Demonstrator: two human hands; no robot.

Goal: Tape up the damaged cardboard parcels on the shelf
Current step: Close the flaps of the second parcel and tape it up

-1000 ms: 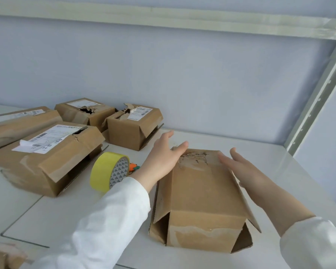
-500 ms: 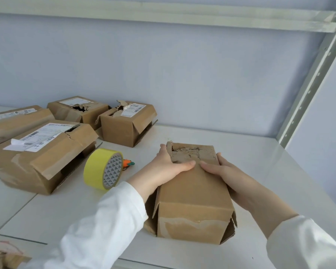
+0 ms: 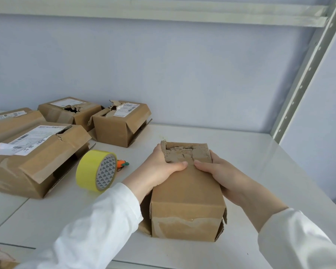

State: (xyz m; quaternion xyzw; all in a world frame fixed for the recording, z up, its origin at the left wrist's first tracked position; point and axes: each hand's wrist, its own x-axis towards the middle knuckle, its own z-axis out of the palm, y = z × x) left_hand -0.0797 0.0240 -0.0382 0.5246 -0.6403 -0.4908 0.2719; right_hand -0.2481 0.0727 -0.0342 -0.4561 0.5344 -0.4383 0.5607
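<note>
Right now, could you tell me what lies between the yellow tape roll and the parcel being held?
In the head view, a small orange-and-green object and the left hand gripping the parcel.

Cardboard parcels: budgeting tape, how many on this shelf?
5: front parcel in left hand and right hand; large parcel by the tape roll; cropped parcel far left; holed parcel and torn parcel at the back. More may be hidden.

Bright, even, soft daylight, faint shadows, sharp centre, edges perhaps slightly bowed
</note>
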